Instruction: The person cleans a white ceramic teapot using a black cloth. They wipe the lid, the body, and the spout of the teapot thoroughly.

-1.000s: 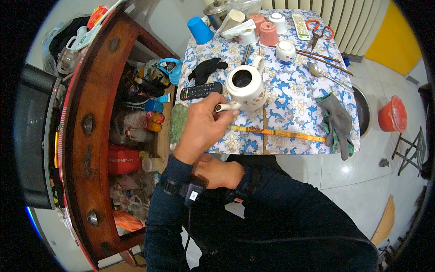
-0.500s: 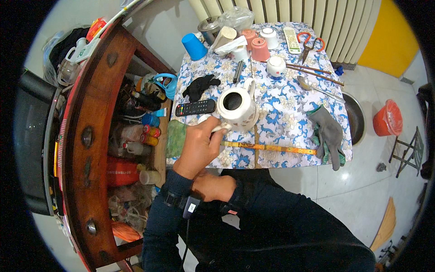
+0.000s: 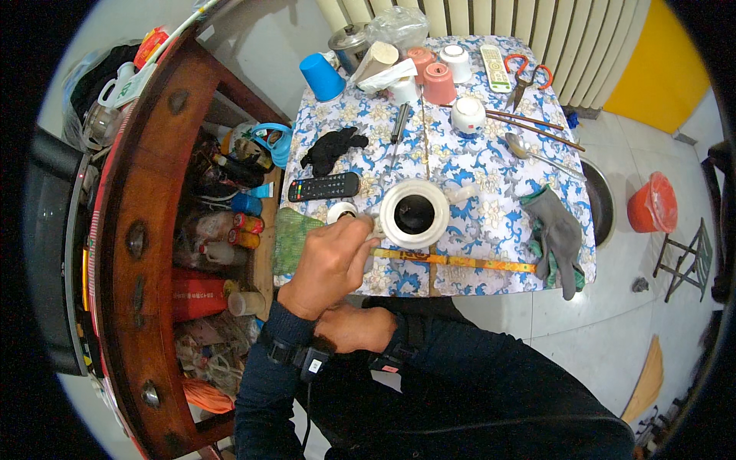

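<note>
My left hand [image 3: 330, 261] is closed on the left side of a white teapot [image 3: 392, 234], apparently at its handle. The teapot has no lid on, and its round mouth shows a dark inside. A blurred white part, probably the spout, points right. Whether its base touches the table I cannot tell. My right hand [image 3: 354, 330] lies under my left wrist, its fingers hidden. Just beyond my left hand is a small round white object [image 3: 340, 210], partly covered. A yellow tape-like strip [image 3: 475, 263] runs rightward along the near table edge.
A black remote [image 3: 323, 186], a black cloth [image 3: 333, 149] and a grey glove [image 3: 556, 230] lie on the flowered tablecloth [image 3: 475, 222]. Farther back are a blue cup [image 3: 322, 77], pink cups [image 3: 438, 83], scissors [image 3: 523, 83], chopsticks [image 3: 537, 123] and a ladle [image 3: 540, 157]. A wooden cabinet [image 3: 142, 284] stands left.
My left hand has brought the teapot nearer and slightly right, turning its spout from the far side toward the right. The right hand stays under the left wrist.
</note>
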Tool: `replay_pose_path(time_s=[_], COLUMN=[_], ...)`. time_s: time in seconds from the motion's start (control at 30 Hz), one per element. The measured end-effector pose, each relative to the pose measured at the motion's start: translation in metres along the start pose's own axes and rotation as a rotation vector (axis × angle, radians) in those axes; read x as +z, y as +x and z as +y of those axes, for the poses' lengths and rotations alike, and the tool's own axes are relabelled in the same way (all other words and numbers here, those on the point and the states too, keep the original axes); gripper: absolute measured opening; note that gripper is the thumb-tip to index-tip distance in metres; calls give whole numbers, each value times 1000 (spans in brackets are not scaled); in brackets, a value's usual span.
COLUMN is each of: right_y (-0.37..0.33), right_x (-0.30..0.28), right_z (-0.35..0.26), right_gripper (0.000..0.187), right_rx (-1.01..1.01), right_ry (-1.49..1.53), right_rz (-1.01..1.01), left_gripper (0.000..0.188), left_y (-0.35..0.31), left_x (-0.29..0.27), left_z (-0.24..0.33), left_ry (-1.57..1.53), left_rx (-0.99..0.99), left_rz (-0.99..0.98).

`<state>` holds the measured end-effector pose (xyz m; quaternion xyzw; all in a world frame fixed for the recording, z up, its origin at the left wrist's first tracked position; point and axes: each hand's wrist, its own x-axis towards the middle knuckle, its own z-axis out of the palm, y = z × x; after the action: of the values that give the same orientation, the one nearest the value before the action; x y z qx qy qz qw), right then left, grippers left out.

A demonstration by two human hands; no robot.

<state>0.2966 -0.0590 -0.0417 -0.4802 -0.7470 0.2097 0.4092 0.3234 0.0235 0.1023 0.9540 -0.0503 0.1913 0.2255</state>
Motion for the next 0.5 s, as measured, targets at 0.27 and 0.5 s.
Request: replay_pose_path(time_s=[0.27, 0.5], right_y=[-6, 10], right_x=[-16, -13], right_z=[-13, -13], right_gripper=[24, 29], right_rx=[101, 119], right_ry=[34, -95], right_rz=[-57, -213], left_gripper=[23, 20], left_y=[-2, -2], left_x=[1, 2], left_z=[-2, -1], left_ry=[-13, 1], left_rx=[-5, -28], left_rz=[-13, -6])
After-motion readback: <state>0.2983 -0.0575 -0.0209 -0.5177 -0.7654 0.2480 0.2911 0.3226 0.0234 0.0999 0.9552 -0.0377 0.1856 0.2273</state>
